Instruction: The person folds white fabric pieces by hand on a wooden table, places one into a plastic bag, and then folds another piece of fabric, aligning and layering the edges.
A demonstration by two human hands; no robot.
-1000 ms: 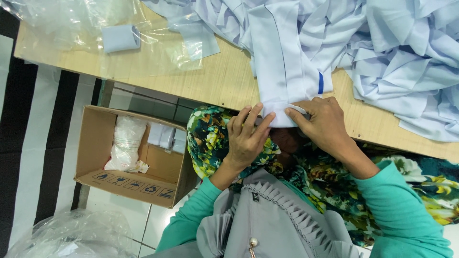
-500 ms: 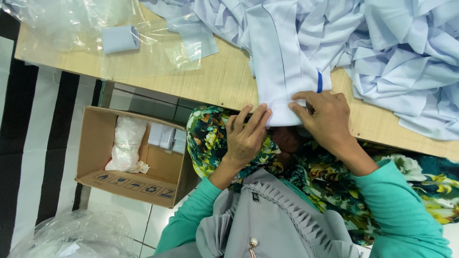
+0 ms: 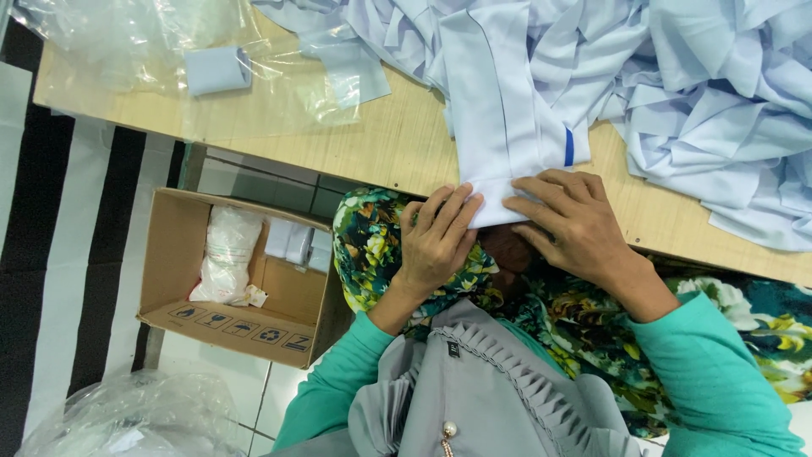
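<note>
At the near edge of the wooden desk (image 3: 381,152), both hands meet on the folded end of a pale blue garment (image 3: 507,127). Left hand (image 3: 436,241): wrist bent upward from a teal sleeve, palm down, its fingers (image 3: 457,211) held together and pressed on the lower left corner of the fold, which overhangs the desk edge. Right hand (image 3: 575,224): laid flat across the fold's lower right, its fingers (image 3: 533,190) slightly spread and pointing left, fingertips close to those of the left hand. Neither hand clamps the cloth; both press it flat. The garment strip runs up the desk from the hands into a heap of pale blue fabric (image 3: 719,101) at upper right. Below the desk, at left, an open cardboard box (image 3: 169,254) stands on the floor and holds a white plastic packet (image 3: 227,262) and small folded white pieces. Clear plastic bags (image 3: 169,59) lie at the desk's upper left, one enclosing a folded blue piece (image 3: 216,69).
</note>
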